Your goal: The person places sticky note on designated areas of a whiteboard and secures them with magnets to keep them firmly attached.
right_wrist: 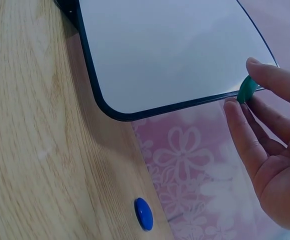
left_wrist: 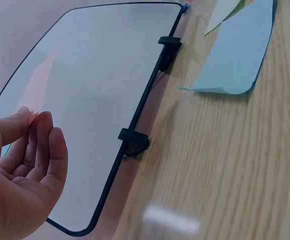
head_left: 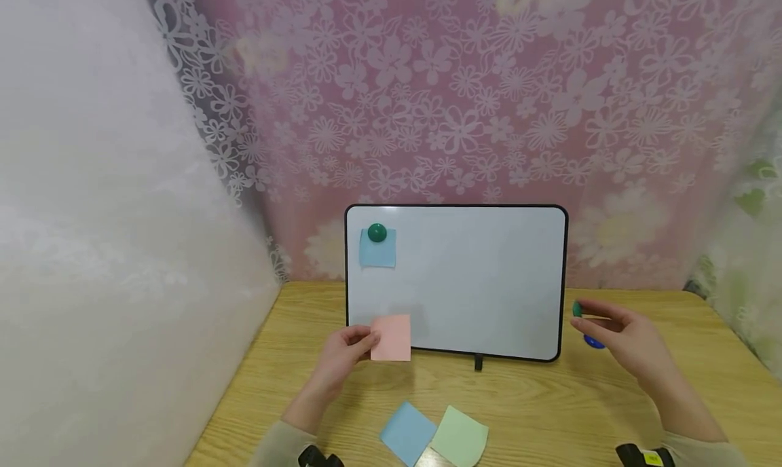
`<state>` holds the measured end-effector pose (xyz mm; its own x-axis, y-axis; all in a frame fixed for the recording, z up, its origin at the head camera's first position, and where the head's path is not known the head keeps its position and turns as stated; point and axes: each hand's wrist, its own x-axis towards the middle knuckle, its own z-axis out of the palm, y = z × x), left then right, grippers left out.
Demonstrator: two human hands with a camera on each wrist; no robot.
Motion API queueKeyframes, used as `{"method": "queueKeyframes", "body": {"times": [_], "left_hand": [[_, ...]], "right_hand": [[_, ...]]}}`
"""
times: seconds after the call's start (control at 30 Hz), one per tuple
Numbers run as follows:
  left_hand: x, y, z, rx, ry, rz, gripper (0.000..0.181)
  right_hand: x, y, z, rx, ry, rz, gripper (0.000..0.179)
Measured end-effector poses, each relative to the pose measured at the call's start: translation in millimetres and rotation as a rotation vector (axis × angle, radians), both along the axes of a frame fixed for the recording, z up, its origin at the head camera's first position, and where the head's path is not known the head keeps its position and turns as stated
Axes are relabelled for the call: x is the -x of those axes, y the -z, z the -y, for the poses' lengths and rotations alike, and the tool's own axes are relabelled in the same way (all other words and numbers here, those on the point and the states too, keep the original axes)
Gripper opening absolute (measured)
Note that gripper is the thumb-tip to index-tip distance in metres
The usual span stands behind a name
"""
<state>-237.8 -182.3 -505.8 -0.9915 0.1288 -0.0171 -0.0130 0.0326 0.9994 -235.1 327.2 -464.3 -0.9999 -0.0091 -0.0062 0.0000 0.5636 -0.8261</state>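
My left hand (head_left: pixel 344 356) pinches a pink sticky note (head_left: pixel 392 338) by its left edge, in front of the lower left part of a whiteboard (head_left: pixel 476 277). In the left wrist view the note (left_wrist: pixel 40 80) appears almost edge-on between thumb and fingers. A round green magnet (right_wrist: pixel 247 89) sits between the thumb and fingertips of my right hand (head_left: pixel 629 341), just off the board's right edge. On the board's upper left, a blue sticky note (head_left: pixel 377 253) hangs under another green magnet (head_left: pixel 377 233).
A blue magnet (right_wrist: pixel 144 214) lies on the wooden table (head_left: pixel 537 413), right of the board. Toward the front lie a blue sticky note (head_left: pixel 408 433) and a light green one (head_left: pixel 461 436). Black feet (head_left: pixel 478 362) support the board before a floral curtain (head_left: pixel 452 114).
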Motion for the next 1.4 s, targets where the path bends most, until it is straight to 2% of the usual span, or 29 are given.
{"method": "queueKeyframes", "body": {"times": [0.43,0.73,1.1,1.4], "left_hand": [[0.1,2.1,-10.4,0.010,-0.020,-0.035,0.030],[8.8,0.1,-19.8,0.041,-0.050,-0.057,0.032],[17.4,-1.8,-28.3,0.044,-0.056,-0.077,0.031],[22.9,-6.0,-37.4,0.026,-0.034,-0.073,0.031]], "right_hand": [[0.2,-2.0,17,-0.011,-0.025,-0.019,0.077],[7.0,-2.2,32,0.002,-0.057,-0.038,0.070],[12.6,-1.9,43,0.030,-0.059,-0.030,0.073],[14.5,-2.6,50,0.075,-0.058,-0.094,0.066]]}}
